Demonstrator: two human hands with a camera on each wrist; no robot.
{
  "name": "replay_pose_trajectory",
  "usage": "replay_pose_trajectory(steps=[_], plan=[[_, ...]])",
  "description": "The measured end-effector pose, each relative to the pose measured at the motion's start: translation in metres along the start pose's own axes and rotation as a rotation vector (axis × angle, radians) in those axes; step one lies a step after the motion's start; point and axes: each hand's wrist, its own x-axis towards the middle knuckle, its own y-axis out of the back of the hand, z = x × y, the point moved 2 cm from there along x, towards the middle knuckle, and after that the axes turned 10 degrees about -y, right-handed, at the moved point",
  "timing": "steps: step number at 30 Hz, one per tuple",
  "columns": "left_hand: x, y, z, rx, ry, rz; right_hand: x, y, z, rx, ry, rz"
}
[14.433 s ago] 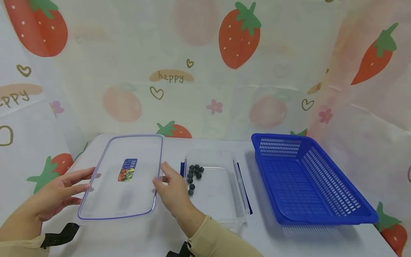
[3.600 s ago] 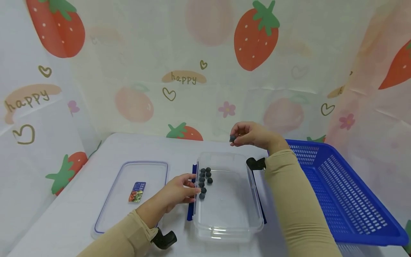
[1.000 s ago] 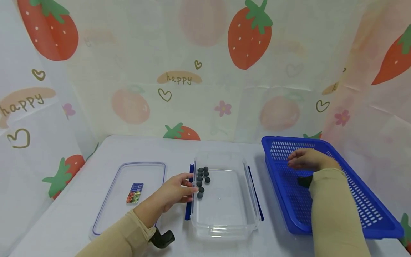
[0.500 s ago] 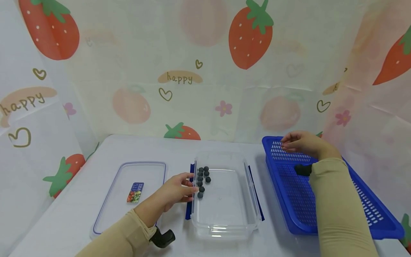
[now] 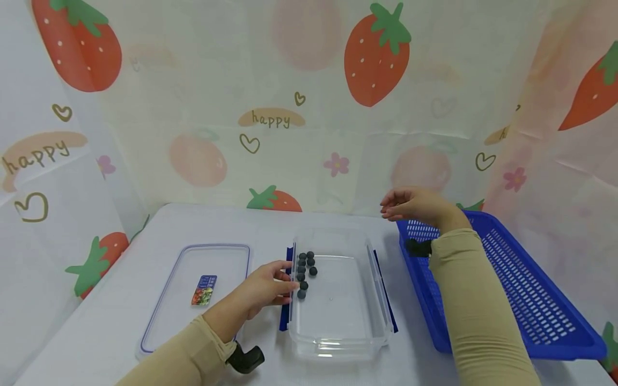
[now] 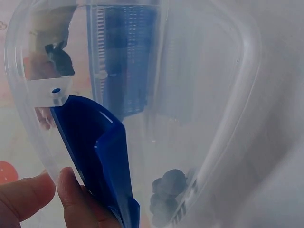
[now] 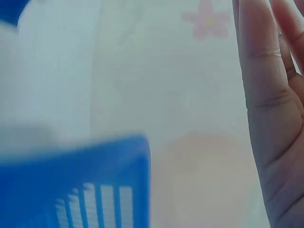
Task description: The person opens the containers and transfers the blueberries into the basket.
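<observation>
And here's the left hand (image 5: pixel 269 287) at the left wall of the clear container (image 5: pixel 345 343), pinching its rim, thumb over the edge and the other fingers outside, right beside the blue latch (image 5: pixel 285 292). The left wrist view backs it up: thumb and forefinger on either side of that rim, the latch hanging just next to them.

Over on the right, the right hand (image 5: pixel 416 205) is up in the air at the far left corner of the blue basket (image 5: pixel 521 300), released, its fingers loosely bent and its palm well clear of the slotted wall. In the right wrist view the basket's corner is a blur, with the fingers along the right side.

Down in the container, the dark round berries (image 5: pixel 301 269) huddle along the left wall, nine to be counted, two abreast at the far end and trailing nearer. The container sits mid-table, between the basket on the right and the lid (image 5: pixel 166 321) on the left, which lies flat with a colourful label (image 5: pixel 204 290). Behind it all, a backdrop (image 5: pixel 309 161) of strawberries, hearts and the word "happy"!
</observation>
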Motion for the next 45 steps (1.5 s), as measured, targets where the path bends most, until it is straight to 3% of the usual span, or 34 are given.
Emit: replay_pose_trajectory(steps=[15, 27, 45], plan=[[-0.002, 0.000, 0.001, 0.010, -0.001, 0.002, 0.045, -0.075, -0.023, 0.054, -0.016, -0.112], [0.000, 0.000, -0.001, 0.004, -0.001, -0.007, 0.072, -0.122, -0.011, 0.043, -0.092, -0.182], [0.000, 0.000, 0.000, -0.007, -0.009, -0.007, 0.085, -0.151, 0.017, -0.097, -0.288, -0.240]])
